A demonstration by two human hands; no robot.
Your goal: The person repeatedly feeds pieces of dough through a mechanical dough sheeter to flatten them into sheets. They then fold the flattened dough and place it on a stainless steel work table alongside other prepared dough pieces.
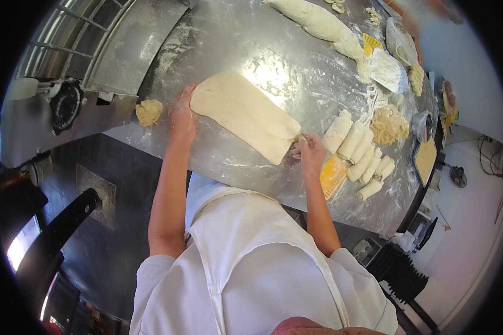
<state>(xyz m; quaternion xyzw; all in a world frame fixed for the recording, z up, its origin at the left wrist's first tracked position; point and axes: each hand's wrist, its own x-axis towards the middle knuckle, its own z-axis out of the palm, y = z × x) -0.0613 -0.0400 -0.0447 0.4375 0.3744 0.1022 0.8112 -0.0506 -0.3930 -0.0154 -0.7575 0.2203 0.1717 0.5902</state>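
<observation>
A flat, oblong sheet of pale dough (pixel 245 115) lies slantwise on the floured metal worktable (pixel 222 46). My left hand (pixel 183 113) grips its left end, with some fingers hidden at the edge. At the opposite end, my right hand (pixel 312 151) pinches the corner, where a small flap of dough folds over. Just right of that hand sit several rolled dough pieces (pixel 354 142) in a row. A yellow plastic scraper (pixel 333 176) with a ridged face lies beside my right wrist. To the left of my left hand rests a small dough lump (pixel 149 112).
A dough sheeter (pixel 121 50) with a black knob (pixel 65 105) borders the table's left side. Across the back stretches a long dough log (pixel 318 25). White flour (pixel 386 70), another yellow scraper (pixel 372 43) and a tan dough mound (pixel 389 125) occupy the right. Another person's arm (pixel 408 25) shows at top right.
</observation>
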